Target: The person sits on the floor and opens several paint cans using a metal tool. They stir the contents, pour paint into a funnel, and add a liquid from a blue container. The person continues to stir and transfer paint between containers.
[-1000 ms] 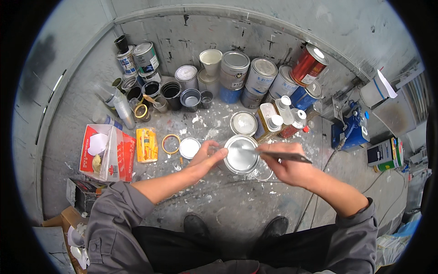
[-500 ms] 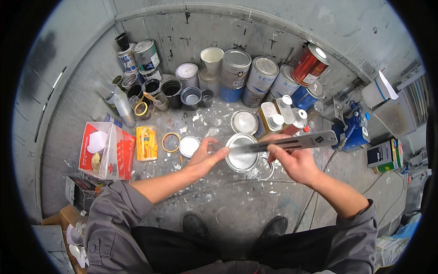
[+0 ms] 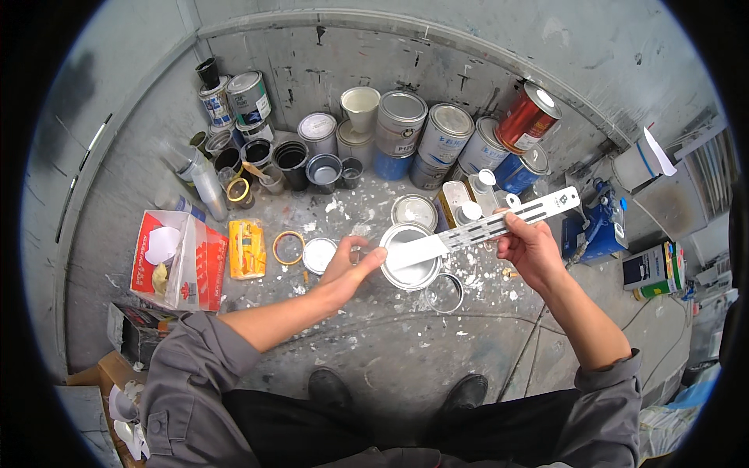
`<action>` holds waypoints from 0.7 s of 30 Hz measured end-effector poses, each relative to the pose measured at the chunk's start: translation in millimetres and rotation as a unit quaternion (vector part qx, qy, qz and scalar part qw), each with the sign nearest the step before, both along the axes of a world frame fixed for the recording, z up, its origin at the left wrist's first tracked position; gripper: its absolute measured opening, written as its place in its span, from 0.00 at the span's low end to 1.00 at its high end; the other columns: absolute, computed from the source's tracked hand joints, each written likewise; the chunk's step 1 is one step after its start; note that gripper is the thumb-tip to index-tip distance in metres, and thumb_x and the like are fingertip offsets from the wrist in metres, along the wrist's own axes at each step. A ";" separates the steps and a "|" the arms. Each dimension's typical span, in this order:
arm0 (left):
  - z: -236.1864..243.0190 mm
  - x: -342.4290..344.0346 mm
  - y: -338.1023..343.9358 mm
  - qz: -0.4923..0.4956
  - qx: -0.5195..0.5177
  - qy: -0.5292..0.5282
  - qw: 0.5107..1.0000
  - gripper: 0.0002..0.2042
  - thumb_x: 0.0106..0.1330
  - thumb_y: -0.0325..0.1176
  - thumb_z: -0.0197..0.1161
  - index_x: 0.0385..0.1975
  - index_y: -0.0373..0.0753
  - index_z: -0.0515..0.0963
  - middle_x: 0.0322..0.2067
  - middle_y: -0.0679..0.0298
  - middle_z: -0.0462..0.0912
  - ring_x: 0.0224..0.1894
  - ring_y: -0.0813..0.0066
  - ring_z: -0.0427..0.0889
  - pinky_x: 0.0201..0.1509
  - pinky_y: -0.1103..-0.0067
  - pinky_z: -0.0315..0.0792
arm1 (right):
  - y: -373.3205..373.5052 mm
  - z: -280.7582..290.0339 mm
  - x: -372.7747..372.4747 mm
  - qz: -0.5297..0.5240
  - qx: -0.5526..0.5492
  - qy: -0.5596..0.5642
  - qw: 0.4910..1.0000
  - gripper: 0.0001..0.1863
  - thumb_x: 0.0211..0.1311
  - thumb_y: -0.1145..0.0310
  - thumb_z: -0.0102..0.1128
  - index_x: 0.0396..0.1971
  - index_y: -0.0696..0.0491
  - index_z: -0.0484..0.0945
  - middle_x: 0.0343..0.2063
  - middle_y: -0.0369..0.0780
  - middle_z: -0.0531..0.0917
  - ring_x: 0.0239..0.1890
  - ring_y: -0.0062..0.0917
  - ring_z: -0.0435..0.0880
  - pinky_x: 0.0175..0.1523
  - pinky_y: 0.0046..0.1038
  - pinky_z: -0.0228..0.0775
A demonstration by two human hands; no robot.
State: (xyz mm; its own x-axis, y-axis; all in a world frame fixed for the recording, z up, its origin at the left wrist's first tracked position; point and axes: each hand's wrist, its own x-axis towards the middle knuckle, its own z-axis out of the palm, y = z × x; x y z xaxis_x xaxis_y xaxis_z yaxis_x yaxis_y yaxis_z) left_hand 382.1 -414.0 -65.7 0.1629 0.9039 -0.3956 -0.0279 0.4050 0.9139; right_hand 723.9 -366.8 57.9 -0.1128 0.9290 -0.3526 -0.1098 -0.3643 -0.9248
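An open paint can [image 3: 409, 282] with pale grey contents stands on the floor in front of me. My right hand [image 3: 533, 248] pinches a long slotted metal paint stick [image 3: 484, 229] near its upper end. The stick slants down to the left, its broad plain end in front of the can's opening. My left hand [image 3: 348, 274] is at the can's left side, fingers curled, thumb tip by the rim and the stick's end. What lies between its fingers, if anything, I cannot make out. A clear cup or ring [image 3: 445, 293] sits just right of the can.
A closed can [image 3: 414, 212] stands behind the open one, a white lid [image 3: 320, 256] to its left. Further left are a tape roll [image 3: 289, 248], a yellow pack [image 3: 247, 249] and a red-white box [image 3: 178, 265]. Several stacked cans [image 3: 402, 117] line the back wall.
My right hand has moved right and slightly up along the stick. The stick now tilts more steeply, its upper end higher. My left hand has shifted only slightly.
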 end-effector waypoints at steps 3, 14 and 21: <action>-0.9 -2.9 3.1 -0.007 -0.001 0.014 1.000 0.44 0.66 0.64 0.69 0.69 0.36 0.61 0.53 0.52 0.76 0.54 0.67 0.76 0.59 0.70 0.70 | 2.6 -10.4 17.3 0.003 0.018 0.010 1.000 0.17 0.80 0.62 0.58 0.55 0.60 0.82 0.27 0.37 0.86 0.25 0.21 0.84 0.36 0.28 0.82; 3.5 -3.3 -4.3 -0.016 0.031 0.083 0.996 0.42 0.66 0.60 0.72 0.68 0.38 0.62 0.56 0.52 0.75 0.55 0.67 0.77 0.59 0.70 0.72 | -14.8 35.8 16.7 0.050 0.142 -0.058 0.987 0.19 0.78 0.60 0.62 0.55 0.60 0.81 0.38 0.41 0.88 0.28 0.22 0.83 0.37 0.25 0.78; -15.7 24.5 -27.6 0.064 0.040 0.065 0.995 0.37 0.68 0.50 0.74 0.68 0.39 0.62 0.63 0.49 0.69 0.60 0.65 0.74 0.64 0.69 0.72 | -62.1 33.2 13.0 0.144 0.250 -0.140 0.947 0.14 0.77 0.70 0.62 0.53 0.64 0.83 0.41 0.40 0.87 0.34 0.19 0.85 0.40 0.24 0.78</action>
